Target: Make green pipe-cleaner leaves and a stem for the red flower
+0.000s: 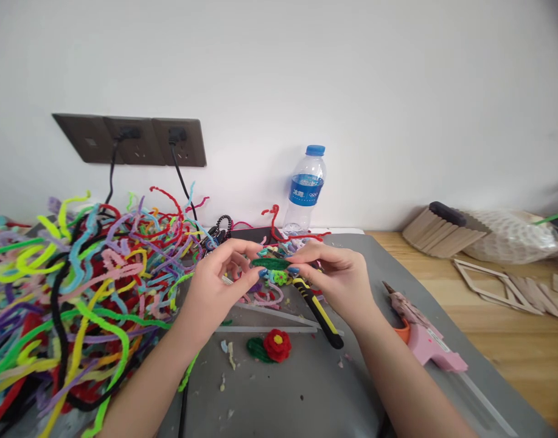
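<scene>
Between my two hands, a dark green leaf shape made of pipe cleaner (274, 264) is held level above the grey mat. My left hand (228, 267) pinches its left end, thumb below and fingers above. At its right end, my right hand (334, 267) grips it between thumb and fingertips. Below them on the mat lies a red pipe cleaner flower (279, 345) with a yellow centre and a green leaf at its left. A yellow and black craft knife (322, 316) slants down from under my right hand. Clear glue sticks (269, 329) lie beneath the hands.
A tangled heap of coloured pipe cleaners (100, 304) covers the left side. A pink glue gun (436, 347) lies on the right of the grey mat (260, 401). Against the wall stands a plastic bottle (306, 191). Wooden sticks (443, 231) lie at the far right; cables (181, 176) hang from sockets.
</scene>
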Demonstrator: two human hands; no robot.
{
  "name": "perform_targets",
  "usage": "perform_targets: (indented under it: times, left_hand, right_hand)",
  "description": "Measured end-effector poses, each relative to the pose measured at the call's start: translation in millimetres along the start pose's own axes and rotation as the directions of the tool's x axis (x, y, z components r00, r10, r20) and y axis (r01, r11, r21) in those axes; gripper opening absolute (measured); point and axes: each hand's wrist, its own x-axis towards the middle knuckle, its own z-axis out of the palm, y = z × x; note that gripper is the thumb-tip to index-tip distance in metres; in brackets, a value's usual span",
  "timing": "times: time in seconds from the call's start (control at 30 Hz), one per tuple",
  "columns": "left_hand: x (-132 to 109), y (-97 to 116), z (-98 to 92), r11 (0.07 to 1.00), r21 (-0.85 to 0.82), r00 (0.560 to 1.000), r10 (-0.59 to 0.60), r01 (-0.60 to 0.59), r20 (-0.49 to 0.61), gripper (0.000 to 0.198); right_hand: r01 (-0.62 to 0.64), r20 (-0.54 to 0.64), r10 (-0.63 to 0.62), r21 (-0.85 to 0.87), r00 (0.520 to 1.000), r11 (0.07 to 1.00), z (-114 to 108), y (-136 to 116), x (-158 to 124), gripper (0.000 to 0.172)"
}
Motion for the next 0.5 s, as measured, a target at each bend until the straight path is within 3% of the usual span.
perform_targets:
  times: [0.3,0.5]
  left_hand:
    - [-2.0,-3.1,-1.5,0.980,0.054,0.978,0.197,-0.193,-0.068,0.009]
    - [0.9,-2.0,-4.7,0.927,0.090,0.931,0.365,-0.364,0.004,0.017]
  right_hand:
    - [-0.013,0.001,0.013,0.006,1.000,1.000,-3.3,-4.8,3.0,0.008]
    - [-0.020,0.032,0.021,-0.013,0.999,1.000,-8.3,-5.6,4.7,0.015]
